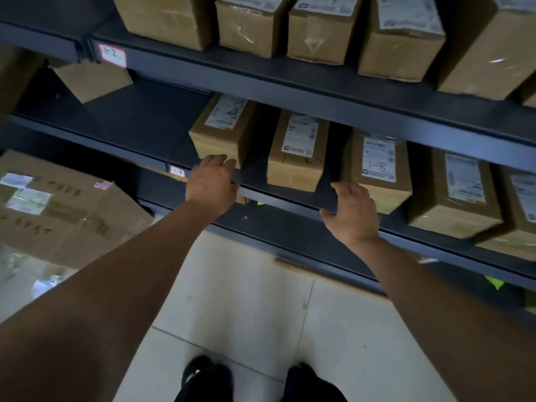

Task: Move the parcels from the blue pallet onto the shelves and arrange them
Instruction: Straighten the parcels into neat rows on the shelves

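Brown cardboard parcels with white labels stand in a row on the dark middle shelf [290, 195]. My left hand [213, 184] is at the front lower corner of the leftmost parcel [220, 132], fingers loosely bent against it. My right hand [352, 211] hovers at the shelf's front edge, fingers relaxed, beside the parcel marked 1-8 [377, 169]. Between my hands stands another parcel [298, 152], untouched. Neither hand grips anything. The blue pallet is out of view.
Several more parcels fill the upper shelf [261, 71] and the middle shelf to the right [452, 195]. A large taped carton [58, 210] sits on the floor at left. One tilted box [92, 79] lies at the middle shelf's far left. My shoes stand on pale floor tiles [246, 314].
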`<state>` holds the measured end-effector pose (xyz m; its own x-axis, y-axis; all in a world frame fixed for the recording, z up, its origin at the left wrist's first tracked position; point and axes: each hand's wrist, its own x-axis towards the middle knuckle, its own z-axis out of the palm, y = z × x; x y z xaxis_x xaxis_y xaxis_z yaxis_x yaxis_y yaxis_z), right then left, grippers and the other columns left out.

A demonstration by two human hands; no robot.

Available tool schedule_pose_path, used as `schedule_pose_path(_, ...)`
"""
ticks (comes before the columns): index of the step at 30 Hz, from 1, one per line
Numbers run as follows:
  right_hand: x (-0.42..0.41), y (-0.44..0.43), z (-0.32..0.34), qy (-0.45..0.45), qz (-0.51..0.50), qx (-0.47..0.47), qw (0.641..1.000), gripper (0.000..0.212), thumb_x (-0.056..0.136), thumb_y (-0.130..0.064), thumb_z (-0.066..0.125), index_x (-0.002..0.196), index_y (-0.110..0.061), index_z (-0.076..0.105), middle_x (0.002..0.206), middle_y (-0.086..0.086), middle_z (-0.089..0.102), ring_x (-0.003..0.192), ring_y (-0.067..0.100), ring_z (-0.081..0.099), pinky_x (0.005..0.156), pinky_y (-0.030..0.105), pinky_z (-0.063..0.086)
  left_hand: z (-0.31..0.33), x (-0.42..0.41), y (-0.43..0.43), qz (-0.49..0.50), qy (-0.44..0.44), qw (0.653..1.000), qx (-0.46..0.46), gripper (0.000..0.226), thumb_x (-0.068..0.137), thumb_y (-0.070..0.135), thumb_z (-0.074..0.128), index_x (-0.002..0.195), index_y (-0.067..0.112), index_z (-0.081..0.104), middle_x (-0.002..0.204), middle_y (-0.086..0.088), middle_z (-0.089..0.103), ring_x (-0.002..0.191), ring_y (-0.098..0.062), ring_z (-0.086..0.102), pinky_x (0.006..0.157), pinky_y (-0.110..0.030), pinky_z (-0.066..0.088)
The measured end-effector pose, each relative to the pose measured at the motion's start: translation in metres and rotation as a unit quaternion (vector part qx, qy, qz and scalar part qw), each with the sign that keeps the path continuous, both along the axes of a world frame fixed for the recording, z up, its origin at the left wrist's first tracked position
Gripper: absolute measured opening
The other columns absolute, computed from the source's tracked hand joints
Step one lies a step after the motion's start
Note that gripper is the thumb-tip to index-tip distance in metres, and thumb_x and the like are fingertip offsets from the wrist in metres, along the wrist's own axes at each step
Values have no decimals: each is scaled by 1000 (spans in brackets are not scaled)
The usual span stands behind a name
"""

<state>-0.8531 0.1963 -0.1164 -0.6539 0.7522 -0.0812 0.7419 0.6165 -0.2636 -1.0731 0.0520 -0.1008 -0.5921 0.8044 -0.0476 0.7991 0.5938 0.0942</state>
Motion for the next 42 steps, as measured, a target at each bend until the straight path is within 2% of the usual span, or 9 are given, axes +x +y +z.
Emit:
schedule_pose_path(4, -42, 15, -44, 53, -17, 15, 998, 65, 86, -33, 66, 142, -11, 41, 141, 16, 43, 128, 35, 41, 105, 43, 39, -38, -46, 21, 5, 27, 999, 25, 57, 93, 35, 57, 143, 13, 41, 149, -14, 36, 138, -32, 29, 107, -46, 30)
schedule_pose_path(7, -64, 26, -73, 93, -28, 39, 995, 75, 87, -32, 66, 148, -12, 29, 153, 19, 25, 137, 37, 29, 111, 43, 31, -65, -71, 37, 9, 68, 997, 43, 62, 91, 43, 57, 144, 15, 39, 148, -16, 33, 137, -34, 27, 108, -49, 29)
schedule_pose_path(12, -89, 37, -110, 177, -49, 32, 982, 75, 89, -37, 64, 150, -25, 22, 158, 18, 7, 142, 38, 23, 110, 48, 35, -99, -105, 59, 20, 87, 994, 69, 77, 85, 60, 55, 148, 23, 29, 153, -16, 23, 141, -35, 21, 112, -54, 21)
schedule_pose_path(15, -98, 41, -126, 248, -49, 25, 967, 69, 91, -40, 60, 150, -31, 25, 156, 16, 14, 136, 38, 33, 104, 47, 42, -114, -120, 67, 20, 80, 991, 108, 79, 83, 69, 48, 147, 27, 30, 154, -14, 24, 143, -34, 17, 111, -62, 16)
schedule_pose_path(19, -109, 46, -136, 307, -35, 55, 949, 61, 91, -33, 61, 146, -28, 35, 149, 13, 30, 129, 33, 42, 100, 42, 43, -127, -129, 72, 10, 76, 981, 176, 69, 87, 64, 48, 144, 26, 38, 149, -11, 34, 141, -34, 20, 109, -68, 16)
schedule_pose_path(24, -131, 43, -138, 317, -24, 75, 945, 60, 90, -32, 64, 144, -30, 39, 144, 11, 35, 125, 30, 44, 97, 39, 43, -133, -137, 70, 0, 93, 974, 208, 61, 90, 64, 40, 142, 31, 42, 147, -7, 38, 140, -32, 23, 109, -68, 15)
schedule_pose_path(33, -163, 37, -140, 313, -24, 93, 945, 58, 89, -31, 64, 142, -31, 41, 137, 11, 38, 119, 31, 48, 93, 44, 49, -136, -141, 70, -11, 70, 967, 246, 58, 91, 60, 46, 140, 30, 47, 145, -8, 41, 138, -34, 24, 109, -67, 18)
schedule_pose_path(37, -168, 34, -139, 297, -36, 102, 949, 59, 90, -32, 63, 144, -32, 38, 138, 11, 37, 118, 31, 48, 89, 41, 48, -138, -141, 69, -15, 72, 968, 241, 58, 90, 61, 44, 139, 30, 47, 144, -8, 41, 137, -33, 24, 108, -68, 18)
schedule_pose_path(42, -160, 37, -124, 226, -10, 73, 971, 70, 92, -37, 59, 151, -38, 21, 150, 10, 29, 129, 32, 42, 99, 43, 43, -127, -132, 71, 12, 74, 970, 231, 52, 95, 58, 29, 138, 34, 47, 146, -4, 41, 141, -28, 23, 110, -69, -1)
